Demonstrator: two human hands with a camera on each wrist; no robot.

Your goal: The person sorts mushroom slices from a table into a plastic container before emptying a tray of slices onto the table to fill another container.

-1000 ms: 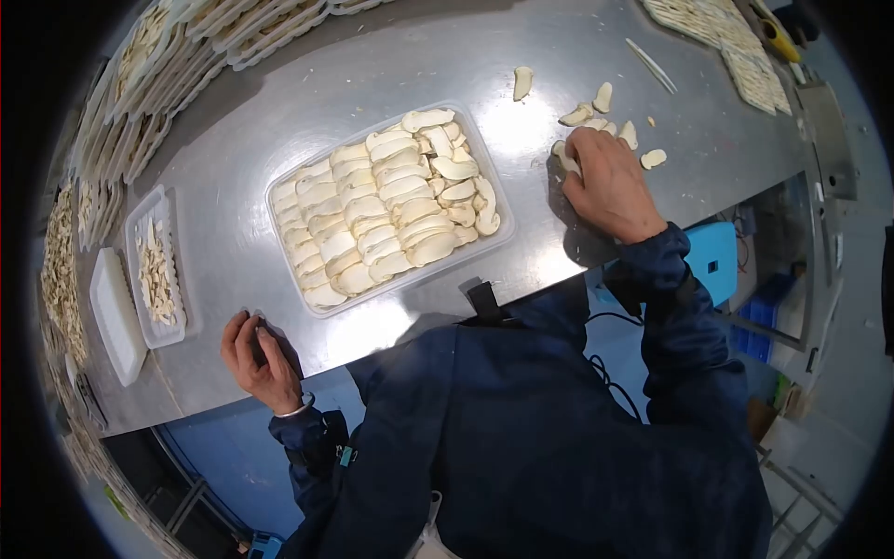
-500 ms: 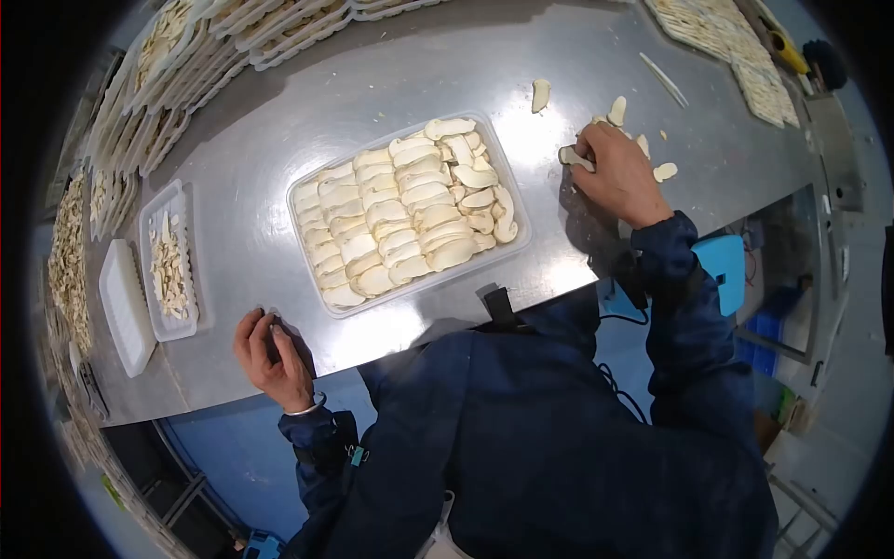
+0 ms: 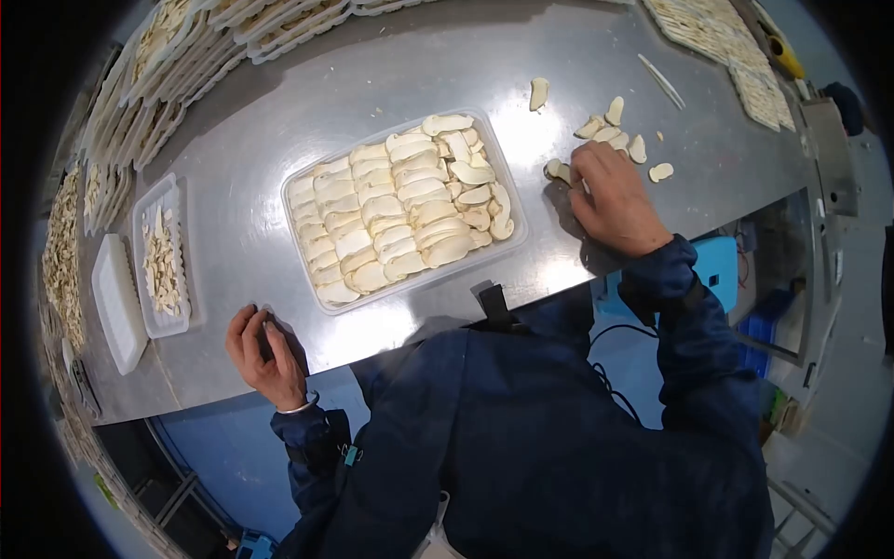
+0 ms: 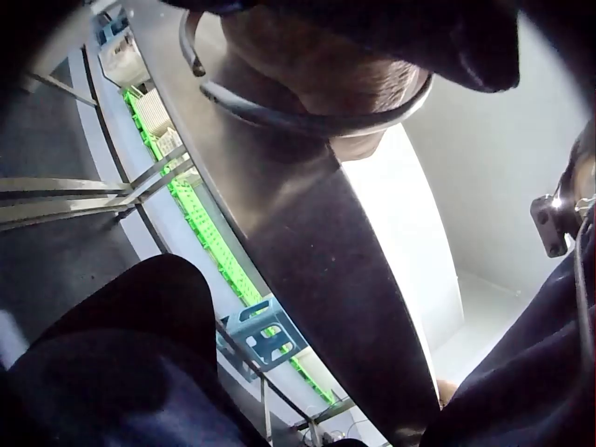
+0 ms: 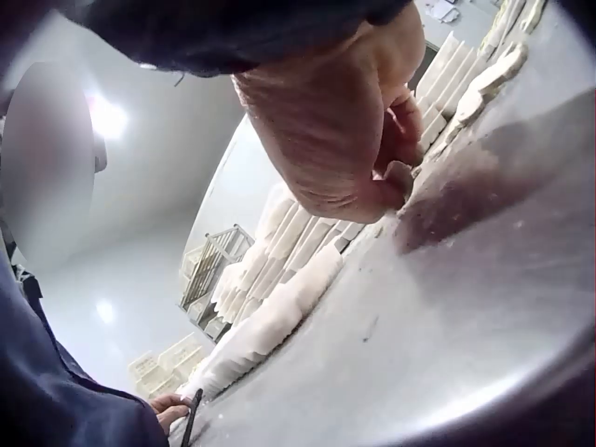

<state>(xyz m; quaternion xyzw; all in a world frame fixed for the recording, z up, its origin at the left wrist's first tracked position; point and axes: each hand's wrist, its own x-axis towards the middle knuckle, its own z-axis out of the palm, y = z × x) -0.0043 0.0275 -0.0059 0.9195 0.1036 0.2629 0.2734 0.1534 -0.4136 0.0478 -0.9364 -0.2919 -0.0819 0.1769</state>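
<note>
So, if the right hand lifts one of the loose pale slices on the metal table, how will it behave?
Probably light: the slices look thin and small beside the right hand. Likely stiff enough to hold their shape, since those in the tray lie overlapped without drooping. Flat, so they should slide on the table, not roll.

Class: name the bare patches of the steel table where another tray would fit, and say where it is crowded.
Bare steel table lies behind the full tray, and between it and the small tray at left. Crowded: loose slices round the right hand, stacked trays along the far left edge.
</note>
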